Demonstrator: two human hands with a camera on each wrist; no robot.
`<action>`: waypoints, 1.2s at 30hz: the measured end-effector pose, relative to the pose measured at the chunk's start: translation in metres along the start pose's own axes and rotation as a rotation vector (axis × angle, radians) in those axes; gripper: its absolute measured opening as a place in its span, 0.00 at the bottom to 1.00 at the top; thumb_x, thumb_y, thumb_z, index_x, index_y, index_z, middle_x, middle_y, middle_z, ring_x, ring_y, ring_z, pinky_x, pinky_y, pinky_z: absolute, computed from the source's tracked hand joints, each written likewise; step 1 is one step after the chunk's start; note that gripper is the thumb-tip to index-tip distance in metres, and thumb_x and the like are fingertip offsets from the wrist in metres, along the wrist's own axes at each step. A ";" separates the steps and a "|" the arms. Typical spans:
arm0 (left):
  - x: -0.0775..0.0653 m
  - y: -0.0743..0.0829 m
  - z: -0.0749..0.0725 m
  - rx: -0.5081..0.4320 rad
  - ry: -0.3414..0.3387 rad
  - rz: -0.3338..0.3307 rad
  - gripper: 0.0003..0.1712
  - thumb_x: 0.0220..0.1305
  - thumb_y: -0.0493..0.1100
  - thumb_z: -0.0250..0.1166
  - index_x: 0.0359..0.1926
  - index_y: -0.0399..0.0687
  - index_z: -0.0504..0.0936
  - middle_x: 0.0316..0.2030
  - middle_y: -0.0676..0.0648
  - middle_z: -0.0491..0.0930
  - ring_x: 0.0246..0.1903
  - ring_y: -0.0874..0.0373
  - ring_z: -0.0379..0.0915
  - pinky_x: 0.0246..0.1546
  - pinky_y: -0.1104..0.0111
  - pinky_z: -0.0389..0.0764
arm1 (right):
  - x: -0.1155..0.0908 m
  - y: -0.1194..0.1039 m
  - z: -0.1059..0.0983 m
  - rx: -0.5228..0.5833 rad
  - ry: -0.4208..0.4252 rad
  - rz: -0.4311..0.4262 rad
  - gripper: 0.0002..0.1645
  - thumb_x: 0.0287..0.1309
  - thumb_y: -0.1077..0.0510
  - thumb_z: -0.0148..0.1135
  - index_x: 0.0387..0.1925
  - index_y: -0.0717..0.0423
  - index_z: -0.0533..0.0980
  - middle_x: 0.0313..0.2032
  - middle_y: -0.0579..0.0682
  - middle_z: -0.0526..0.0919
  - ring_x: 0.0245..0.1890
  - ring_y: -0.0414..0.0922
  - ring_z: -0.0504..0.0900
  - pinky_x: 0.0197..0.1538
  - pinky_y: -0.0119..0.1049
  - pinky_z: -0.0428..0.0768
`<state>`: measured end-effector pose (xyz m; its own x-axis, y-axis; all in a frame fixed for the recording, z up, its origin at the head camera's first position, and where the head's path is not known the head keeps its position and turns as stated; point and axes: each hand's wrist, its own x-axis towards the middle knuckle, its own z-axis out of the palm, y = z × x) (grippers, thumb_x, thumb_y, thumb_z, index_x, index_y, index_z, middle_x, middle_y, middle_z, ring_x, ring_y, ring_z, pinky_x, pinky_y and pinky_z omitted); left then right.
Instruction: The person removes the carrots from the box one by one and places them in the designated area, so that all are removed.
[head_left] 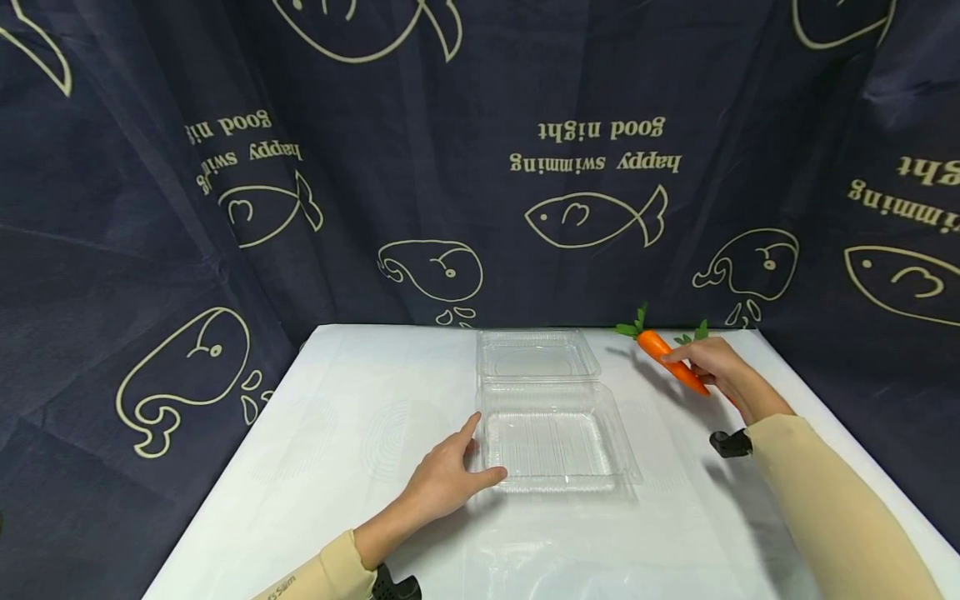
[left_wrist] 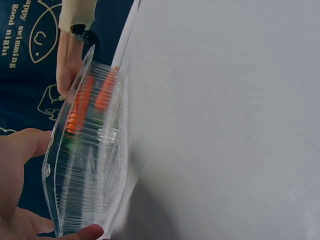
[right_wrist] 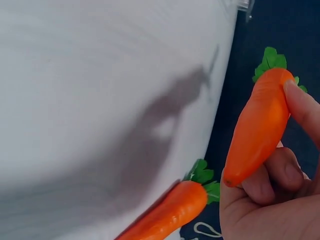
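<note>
My right hand (head_left: pixel 716 364) pinches an orange carrot (right_wrist: pixel 260 125) with green leaves and holds it raised over the right side of the table. Beneath that hand a second carrot (right_wrist: pixel 170 212) lies on the white surface, mostly hidden by the hand in the head view. A clear plastic box (head_left: pixel 551 442) stands mid-table, its hinged lid (head_left: pixel 536 357) folded back flat toward the far edge. At the box's left side is my left hand (head_left: pixel 450 475), thumb and fingers spread along the rim. Both carrots show through the box wall in the left wrist view.
The white table (head_left: pixel 337 433) carries the box near its middle. Behind it and at both sides hangs a dark blue curtain (head_left: pixel 420 167) printed with fish and whales, close to the table's far edge.
</note>
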<state>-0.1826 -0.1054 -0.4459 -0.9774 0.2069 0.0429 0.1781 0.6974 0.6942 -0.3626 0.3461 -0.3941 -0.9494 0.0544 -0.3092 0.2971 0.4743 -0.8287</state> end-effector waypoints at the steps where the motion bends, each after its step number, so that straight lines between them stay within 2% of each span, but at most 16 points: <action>1: 0.000 0.000 0.000 0.000 0.000 0.000 0.56 0.58 0.65 0.70 0.79 0.49 0.56 0.58 0.39 0.80 0.63 0.42 0.73 0.59 0.44 0.73 | 0.001 0.001 0.000 0.004 0.010 0.005 0.13 0.52 0.53 0.74 0.24 0.48 0.76 0.14 0.41 0.59 0.17 0.41 0.62 0.31 0.34 0.73; 5: 0.000 0.000 0.000 0.001 0.001 -0.003 0.56 0.57 0.65 0.70 0.79 0.48 0.56 0.57 0.39 0.80 0.62 0.42 0.73 0.59 0.44 0.73 | 0.004 0.008 0.001 0.009 0.050 0.006 0.19 0.53 0.53 0.73 0.18 0.45 0.70 0.15 0.41 0.59 0.18 0.41 0.63 0.31 0.35 0.73; 10: 0.000 0.000 0.001 -0.004 0.002 -0.004 0.56 0.57 0.65 0.70 0.79 0.49 0.57 0.58 0.39 0.80 0.63 0.42 0.73 0.59 0.44 0.73 | 0.009 0.016 0.003 0.008 0.097 0.027 0.22 0.53 0.54 0.72 0.19 0.47 0.64 0.15 0.41 0.59 0.18 0.41 0.63 0.28 0.34 0.71; 14: 0.000 -0.001 0.001 -0.005 0.002 -0.005 0.56 0.57 0.65 0.70 0.79 0.49 0.57 0.58 0.38 0.80 0.63 0.42 0.72 0.59 0.43 0.73 | 0.014 0.022 0.006 -0.017 0.123 0.062 0.20 0.53 0.53 0.72 0.27 0.53 0.66 0.13 0.41 0.59 0.16 0.40 0.63 0.25 0.33 0.68; 21: 0.001 -0.001 0.001 -0.003 -0.002 -0.003 0.56 0.57 0.65 0.70 0.79 0.49 0.56 0.58 0.38 0.80 0.63 0.41 0.73 0.59 0.43 0.72 | 0.021 0.033 0.009 -0.011 0.145 0.085 0.25 0.53 0.52 0.72 0.38 0.58 0.64 0.14 0.40 0.59 0.15 0.39 0.62 0.24 0.33 0.66; 26: 0.001 0.000 0.001 -0.007 -0.002 -0.003 0.56 0.57 0.65 0.70 0.78 0.47 0.57 0.58 0.38 0.80 0.63 0.40 0.72 0.59 0.42 0.72 | 0.023 0.039 0.012 0.000 0.156 0.145 0.31 0.53 0.50 0.71 0.45 0.63 0.64 0.19 0.44 0.62 0.21 0.43 0.67 0.27 0.34 0.68; 32: 0.001 0.000 0.002 -0.005 0.001 -0.003 0.56 0.58 0.65 0.70 0.79 0.49 0.57 0.58 0.38 0.80 0.63 0.41 0.72 0.60 0.42 0.72 | 0.024 0.043 0.015 0.012 0.178 0.186 0.45 0.53 0.49 0.71 0.62 0.69 0.60 0.32 0.51 0.68 0.30 0.47 0.71 0.34 0.36 0.70; 36: 0.001 -0.001 0.002 -0.002 0.003 -0.001 0.56 0.57 0.65 0.70 0.79 0.49 0.57 0.58 0.38 0.80 0.63 0.40 0.72 0.59 0.42 0.72 | 0.024 0.045 0.016 0.010 0.176 0.180 0.46 0.54 0.49 0.70 0.65 0.69 0.60 0.30 0.49 0.70 0.29 0.46 0.72 0.33 0.36 0.71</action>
<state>-0.1837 -0.1044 -0.4476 -0.9780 0.2040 0.0444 0.1768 0.6960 0.6959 -0.3706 0.3548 -0.4465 -0.8840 0.2898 -0.3669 0.4631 0.4347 -0.7724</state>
